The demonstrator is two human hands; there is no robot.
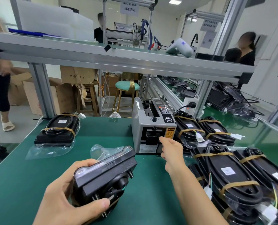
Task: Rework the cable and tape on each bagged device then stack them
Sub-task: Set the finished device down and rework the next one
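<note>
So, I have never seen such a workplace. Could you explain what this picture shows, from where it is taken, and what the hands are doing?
The picture comes from a camera worn on a person's head, looking down at a green work mat. The left hand holds a black plastic device in a clear bag. The right hand reaches to the front slot of a grey box-shaped tape dispenser; whether its grip has tape, I cannot tell. At the left lies a small stack of bagged devices with brown tape bands. At the right lie many more taped black devices.
</note>
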